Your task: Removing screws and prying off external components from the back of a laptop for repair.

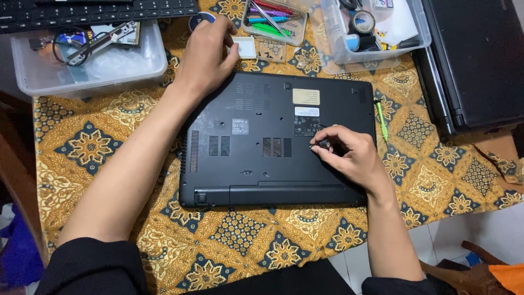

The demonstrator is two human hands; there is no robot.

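Two hands are working over an upturned black laptop [275,139] lying centre frame on a patterned gold cloth covering the counter [109,147].

Right hand [352,155], right of centre: thumb and fingers are pinching together on a small dark tool [324,145], whose tip is pressing on the laptop's base just below the white stickers. Tool type is too small to tell; a screw under it cannot be made out.

Left hand [207,52], upper middle of the frame: fingers are curling loosely, not clamped on anything visible, and resting beside a small white tray [245,48] just past the laptop's top edge. Whether it is holding a screw cannot be told.

Progress, as judged: the bottom cover is sitting fully in place, no panel lifted and no gap showing, and the battery bar along the lower edge is seated. Work appears to be at the fastener stage, with opening the case not yet done.

Surroundings: a green-handled screwdriver [381,121] is lying on the cloth just right of the laptop. A clear bin [87,65] with parts is sitting upper left, a tray of coloured tools [273,22] at top centre, a clear box with tape rolls [371,33] upper right, a second black laptop [475,60] at far right.
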